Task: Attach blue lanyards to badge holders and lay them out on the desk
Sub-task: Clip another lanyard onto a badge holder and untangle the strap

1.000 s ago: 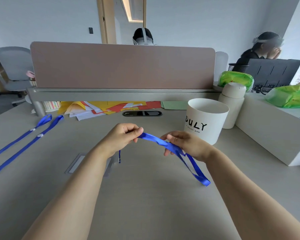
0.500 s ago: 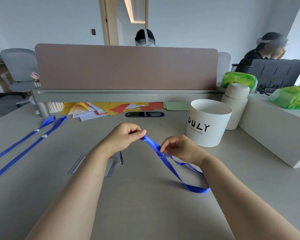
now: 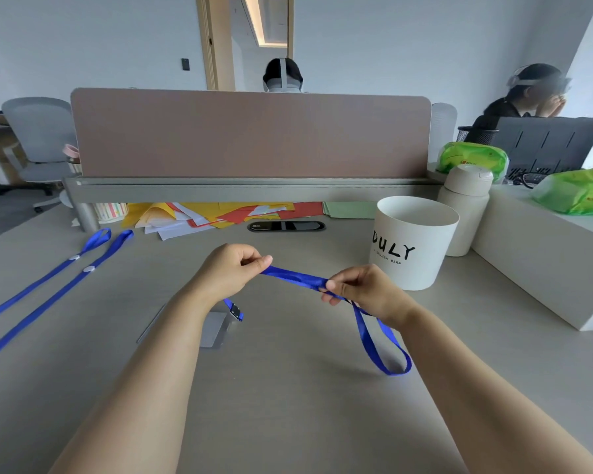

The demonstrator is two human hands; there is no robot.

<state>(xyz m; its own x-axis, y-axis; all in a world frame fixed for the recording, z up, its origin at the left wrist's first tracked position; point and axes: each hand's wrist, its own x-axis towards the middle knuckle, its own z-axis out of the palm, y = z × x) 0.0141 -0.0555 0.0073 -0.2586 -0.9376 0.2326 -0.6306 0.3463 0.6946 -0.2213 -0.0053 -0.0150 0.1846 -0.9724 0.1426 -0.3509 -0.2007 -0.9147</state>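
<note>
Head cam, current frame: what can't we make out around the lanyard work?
Head view only.
- Badge holder: mostly hidden under the left forearm; whether the clip is hooked to it is unclear.
- Two laid-out lanyards: lower ends cut off by the left frame edge.
- Held lanyard: parts inside the left hand and right hand hidden by fingers.

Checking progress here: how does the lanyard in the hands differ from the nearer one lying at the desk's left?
The held lanyard is held up over the desk, pinched by the left hand and right hand; the laid lanyard lies flat, untouched. The held lanyard droops in a loop; the laid lanyard runs straight. The laid lanyard shows a white button; the held lanyard shows none. Both are blue ribbon.
</note>
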